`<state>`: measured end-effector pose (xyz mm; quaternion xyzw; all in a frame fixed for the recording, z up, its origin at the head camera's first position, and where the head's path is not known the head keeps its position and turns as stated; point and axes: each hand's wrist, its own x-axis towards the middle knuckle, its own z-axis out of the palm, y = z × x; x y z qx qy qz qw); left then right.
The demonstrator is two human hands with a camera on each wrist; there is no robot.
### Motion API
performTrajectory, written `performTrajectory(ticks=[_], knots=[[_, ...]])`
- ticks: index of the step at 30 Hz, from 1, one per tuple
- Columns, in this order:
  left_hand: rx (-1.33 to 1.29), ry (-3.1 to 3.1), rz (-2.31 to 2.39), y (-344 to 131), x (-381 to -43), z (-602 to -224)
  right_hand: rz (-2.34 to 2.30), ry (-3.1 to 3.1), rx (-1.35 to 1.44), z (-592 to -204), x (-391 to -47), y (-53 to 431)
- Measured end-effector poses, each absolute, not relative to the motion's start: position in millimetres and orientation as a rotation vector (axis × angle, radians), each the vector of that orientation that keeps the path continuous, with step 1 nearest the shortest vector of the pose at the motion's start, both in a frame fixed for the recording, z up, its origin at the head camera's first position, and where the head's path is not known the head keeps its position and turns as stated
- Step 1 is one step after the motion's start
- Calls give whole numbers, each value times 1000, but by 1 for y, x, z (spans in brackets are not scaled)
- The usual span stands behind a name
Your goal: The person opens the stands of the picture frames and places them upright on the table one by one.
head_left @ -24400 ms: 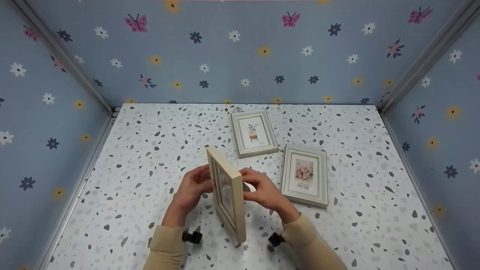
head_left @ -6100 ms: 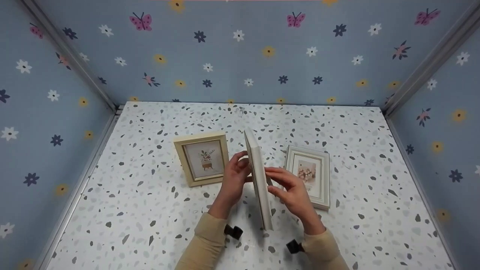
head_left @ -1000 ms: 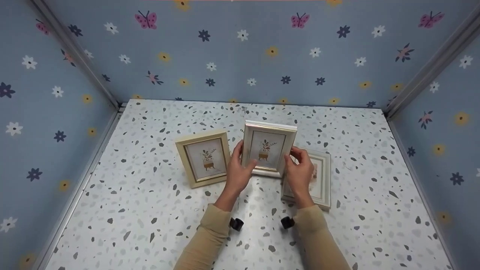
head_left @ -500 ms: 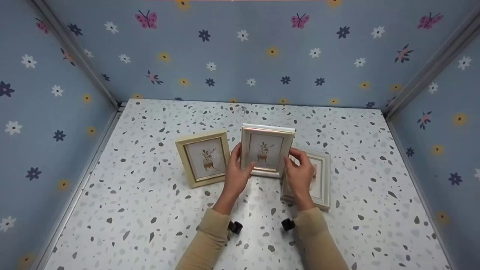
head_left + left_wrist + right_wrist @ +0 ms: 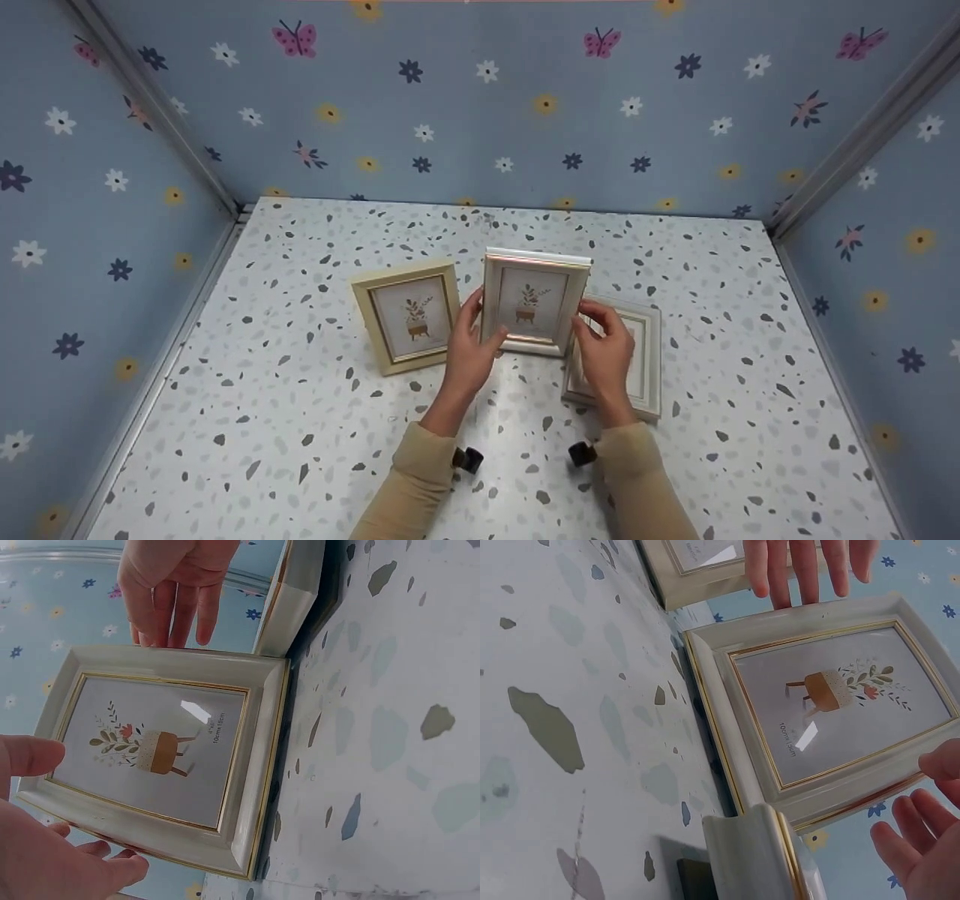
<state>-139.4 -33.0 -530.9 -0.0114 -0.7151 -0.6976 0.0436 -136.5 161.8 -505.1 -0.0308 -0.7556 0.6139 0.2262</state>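
A pale cream picture frame (image 5: 574,315) stands upright in portrait, leaning back, with a potted-plant print facing forward. My left hand (image 5: 471,352) is at its left edge, fingers loosely extended and thumb overlapping the front in the head view. At the right edge is my right hand (image 5: 606,349); in the right wrist view its thumb (image 5: 941,763) lies over the border while the fingers spread past the edge. Both hands look loose around the frame. Left of it stands a yellowish-cream frame (image 5: 367,322) with a similar print. How the frames are propped behind is hidden.
A third, off-white frame (image 5: 651,367) lies flat under my right hand, which partly covers it. The speckled white tabletop (image 5: 285,405) is enclosed by blue flowered panels (image 5: 480,112) at the back and both sides.
Earlier I held the pale frame edge-on; by one second ago it faced forward. Since then it has shifted slightly, and my right hand has eased a little rightward.
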Motion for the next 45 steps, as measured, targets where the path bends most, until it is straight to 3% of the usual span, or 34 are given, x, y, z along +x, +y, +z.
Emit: performTrajectory(ticks=[21,30,45], knots=[[-34,-2089,-2185,-39,-118,-523,1843,-2085,-168,-507,-116,197],[-18,-2124,-2224,-30,-117,-528,1747,-2149,-331,-542,-117,234],[-118,-2255,-2402,7,-119,-549,1597,-2274,-563,-558,-105,272]])
